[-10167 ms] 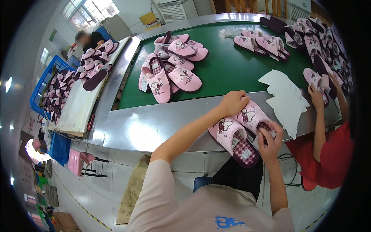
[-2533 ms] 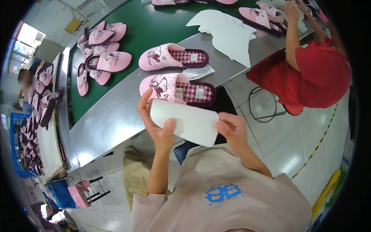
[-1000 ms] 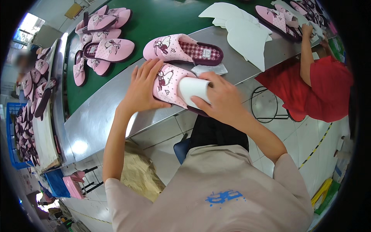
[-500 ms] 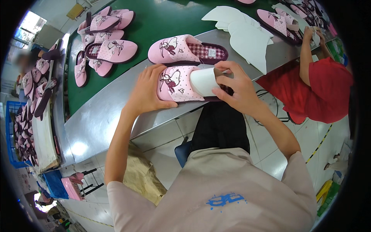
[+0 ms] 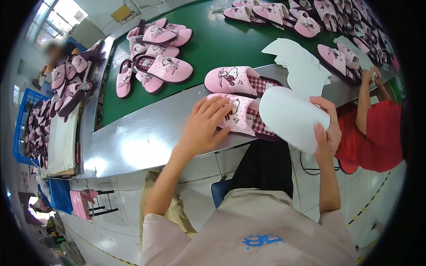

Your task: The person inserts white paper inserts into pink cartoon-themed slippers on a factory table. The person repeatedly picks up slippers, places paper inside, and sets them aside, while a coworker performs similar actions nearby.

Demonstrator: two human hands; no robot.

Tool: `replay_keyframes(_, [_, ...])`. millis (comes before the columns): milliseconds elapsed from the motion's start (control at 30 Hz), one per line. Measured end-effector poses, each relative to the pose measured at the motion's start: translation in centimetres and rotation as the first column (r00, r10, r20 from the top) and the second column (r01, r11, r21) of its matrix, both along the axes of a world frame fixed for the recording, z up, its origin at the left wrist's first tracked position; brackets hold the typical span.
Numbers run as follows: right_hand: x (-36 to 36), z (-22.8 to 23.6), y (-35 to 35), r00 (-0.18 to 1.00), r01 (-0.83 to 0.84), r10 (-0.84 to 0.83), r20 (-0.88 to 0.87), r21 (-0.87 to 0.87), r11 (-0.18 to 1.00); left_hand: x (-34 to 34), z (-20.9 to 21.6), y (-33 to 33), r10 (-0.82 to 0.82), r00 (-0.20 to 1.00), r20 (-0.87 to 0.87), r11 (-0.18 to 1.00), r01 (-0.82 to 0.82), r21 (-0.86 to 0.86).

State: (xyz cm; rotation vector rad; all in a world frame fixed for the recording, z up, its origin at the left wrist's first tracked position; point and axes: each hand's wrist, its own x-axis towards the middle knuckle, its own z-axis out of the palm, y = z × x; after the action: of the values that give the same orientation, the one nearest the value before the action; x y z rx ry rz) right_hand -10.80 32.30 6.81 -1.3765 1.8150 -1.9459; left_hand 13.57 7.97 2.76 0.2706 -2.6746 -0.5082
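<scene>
My right hand (image 5: 328, 131) is closed on a white card insert (image 5: 288, 116) with a rounded end, held by its right side. The card is up off the table and covers the heel of the nearer pink slipper (image 5: 242, 117). My left hand (image 5: 205, 124) lies with its fingers spread over that slipper's toe, hiding part of the cartoon print. Behind, the matching slipper (image 5: 228, 80) lies alongside, toe to the left, its checked insole partly showing. A pile of white card inserts (image 5: 306, 71) rests on the table beyond my right hand.
A metal-edged table (image 5: 146, 139) with a green top (image 5: 206, 48) bears a heap of slippers (image 5: 162, 66) at the left and more at the far right. A person in red (image 5: 377, 133) works at the right. A blue crate (image 5: 22, 133) of slippers stands far left.
The white card has come out of the nearer slipper's opening and is now up in my right hand. My left hand has loosened from gripping the toe to lying spread over it.
</scene>
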Motion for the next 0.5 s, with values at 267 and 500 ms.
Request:
replay_keyframes(267, [4.7,-2.1,-1.7,0.826,0.071,-0.069,-0.559,-0.018,0.997,-1.3,1.9,11.3,0.489,0.704,-0.516,0.387,0.355,0.851])
replay_keyframes(500, [8.5,-2.7,-1.0,0.905,-0.278,0.319,0.283,-0.177,0.944,-0.7,0.3,11.0,0.398,0.859,-0.322,0.308,0.206,0.929])
